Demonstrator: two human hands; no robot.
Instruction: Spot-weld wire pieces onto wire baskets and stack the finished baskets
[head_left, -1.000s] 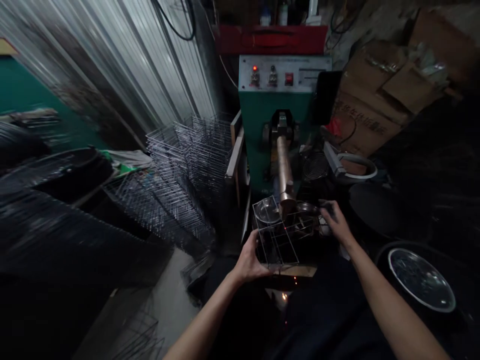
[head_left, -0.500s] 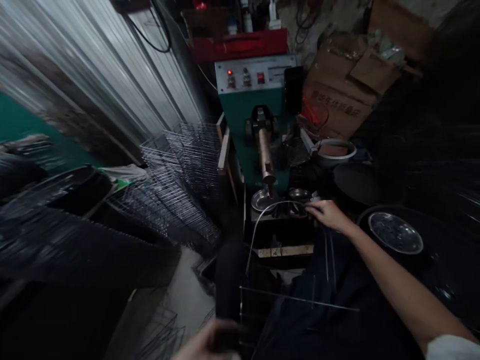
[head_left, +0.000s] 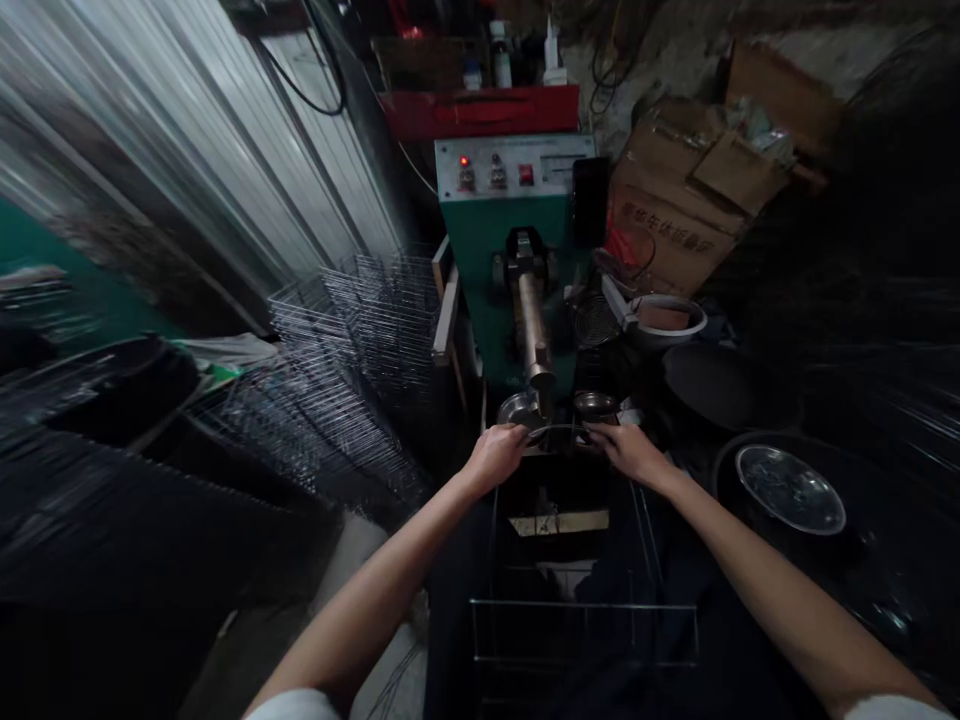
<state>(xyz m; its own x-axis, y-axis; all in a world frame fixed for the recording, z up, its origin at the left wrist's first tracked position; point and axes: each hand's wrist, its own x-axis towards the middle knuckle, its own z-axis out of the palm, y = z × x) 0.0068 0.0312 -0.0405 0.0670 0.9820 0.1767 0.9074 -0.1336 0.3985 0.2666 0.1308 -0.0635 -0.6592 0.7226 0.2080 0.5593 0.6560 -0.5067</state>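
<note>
From here I see the left hand (head_left: 496,455) and right hand (head_left: 628,450), fingers closed around a curved wire (head_left: 559,428) below the machine's copper-coloured arm (head_left: 534,330).

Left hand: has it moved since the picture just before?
Yes. The left hand has moved forward, much nearer to the green machine.

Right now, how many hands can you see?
2. The left hand holds one side of the curved wire; the right hand holds the other. Both are in front of the green machine. Dark corners might hide more.
</note>
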